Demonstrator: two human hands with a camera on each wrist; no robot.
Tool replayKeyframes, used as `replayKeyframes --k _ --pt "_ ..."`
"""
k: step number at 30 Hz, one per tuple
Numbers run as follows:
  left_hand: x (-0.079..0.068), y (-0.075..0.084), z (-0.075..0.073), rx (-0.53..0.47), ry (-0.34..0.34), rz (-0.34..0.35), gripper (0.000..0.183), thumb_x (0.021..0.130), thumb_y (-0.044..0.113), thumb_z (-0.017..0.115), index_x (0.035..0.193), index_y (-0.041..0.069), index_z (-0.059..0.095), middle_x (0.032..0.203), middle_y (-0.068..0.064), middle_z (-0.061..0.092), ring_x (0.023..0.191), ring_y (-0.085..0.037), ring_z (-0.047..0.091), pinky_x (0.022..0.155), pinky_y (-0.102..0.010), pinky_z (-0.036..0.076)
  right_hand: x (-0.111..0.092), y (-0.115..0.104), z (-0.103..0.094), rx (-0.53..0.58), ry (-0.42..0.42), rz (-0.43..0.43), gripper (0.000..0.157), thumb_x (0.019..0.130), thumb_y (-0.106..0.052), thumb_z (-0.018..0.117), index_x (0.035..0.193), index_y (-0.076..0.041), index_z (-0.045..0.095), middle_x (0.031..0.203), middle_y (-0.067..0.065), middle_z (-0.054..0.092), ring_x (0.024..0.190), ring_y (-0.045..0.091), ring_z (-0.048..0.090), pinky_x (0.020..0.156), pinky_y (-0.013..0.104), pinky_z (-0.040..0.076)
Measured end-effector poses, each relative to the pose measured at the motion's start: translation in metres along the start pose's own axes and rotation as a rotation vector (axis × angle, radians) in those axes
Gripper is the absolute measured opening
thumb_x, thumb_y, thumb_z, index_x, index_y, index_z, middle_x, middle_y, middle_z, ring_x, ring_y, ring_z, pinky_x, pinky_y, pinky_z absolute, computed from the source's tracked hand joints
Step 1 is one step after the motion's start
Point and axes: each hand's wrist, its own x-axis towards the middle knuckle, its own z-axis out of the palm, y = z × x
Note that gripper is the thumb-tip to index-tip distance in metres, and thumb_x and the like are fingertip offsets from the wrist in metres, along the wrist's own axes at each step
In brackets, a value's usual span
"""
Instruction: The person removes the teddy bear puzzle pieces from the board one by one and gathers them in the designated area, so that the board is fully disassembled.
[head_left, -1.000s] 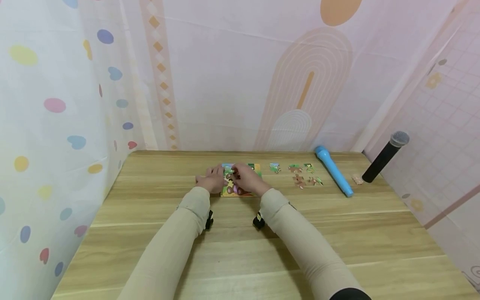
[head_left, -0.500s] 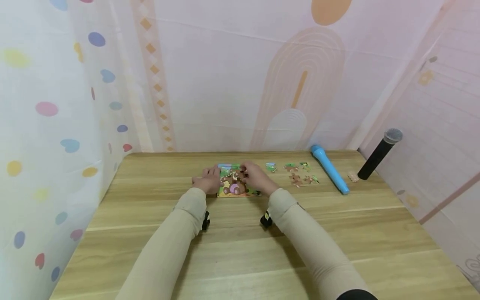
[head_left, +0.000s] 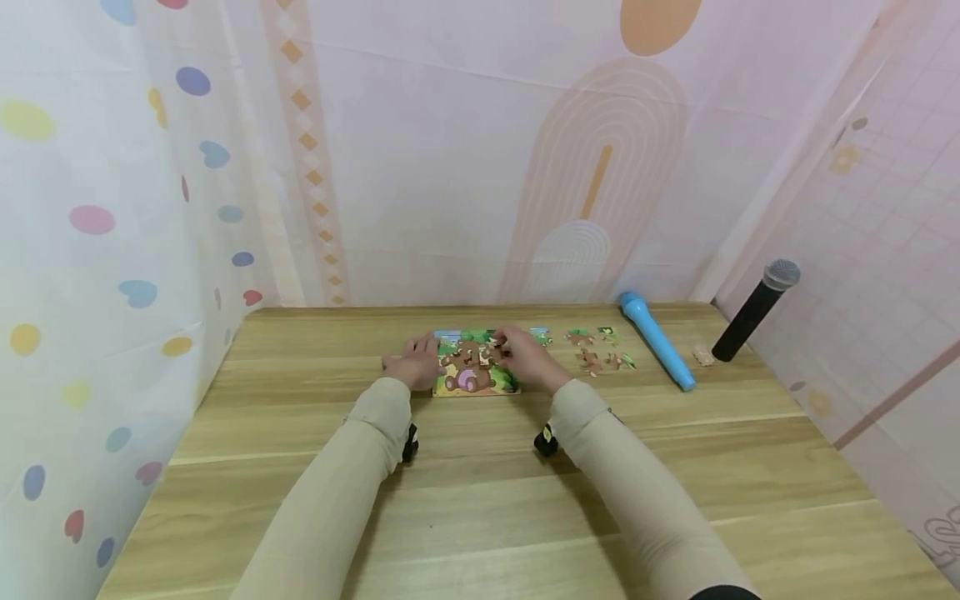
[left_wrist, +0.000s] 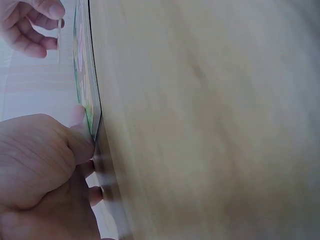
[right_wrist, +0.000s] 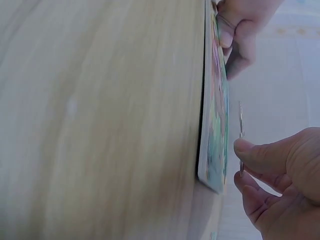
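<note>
A flat puzzle board point(head_left: 474, 384) with a bear picture lies on the table. My left hand point(head_left: 415, 363) rests at its left edge; in the left wrist view the thumb point(left_wrist: 82, 145) touches the board's corner. Over the board's right side, my right hand point(head_left: 527, 357) pinches a thin puzzle piece point(right_wrist: 241, 120) between thumb and fingertips. The right wrist view has that piece edge-on, held up just off the board's surface. Part of the board's upper right is hidden by the right hand.
Several loose puzzle pieces point(head_left: 590, 361) lie right of the board. Farther right are a blue toy microphone point(head_left: 660, 343), a small pinkish piece point(head_left: 703, 356) and an upright, leaning black microphone point(head_left: 748, 322). A patterned curtain point(head_left: 420, 167) hangs behind the wooden table point(head_left: 465, 517).
My right hand has drawn rightward across the board with the puzzle piece, uncovering more of the bear picture. The left hand has stayed at the left edge. The head view has shifted slightly.
</note>
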Motion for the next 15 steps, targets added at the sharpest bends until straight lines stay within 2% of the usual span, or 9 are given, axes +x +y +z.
replayKeyframes --k 7,15 --pt "-0.003 0.001 -0.001 -0.007 -0.014 0.003 0.067 0.11 0.03 0.042 0.163 0.007 0.007 0.171 -0.012 -0.003 0.155 -0.036 -0.004 0.111 -0.079 0.009 -0.009 0.013 -0.01 0.086 -0.001 0.052 0.04 0.094 0.015 0.06 0.133 0.008 0.051 0.125 0.019 0.057 0.12 0.035 0.059 0.093 0.037 0.055" --pt "0.006 -0.001 0.002 -0.022 -0.02 -0.011 0.068 0.11 0.03 0.042 0.163 0.008 0.006 0.171 -0.011 -0.004 0.155 -0.036 -0.005 0.109 -0.081 0.005 -0.021 0.031 -0.022 0.037 0.015 0.074 0.04 0.095 0.014 0.06 0.133 0.007 0.052 0.127 0.02 0.058 0.122 0.036 0.059 0.097 0.041 0.053"
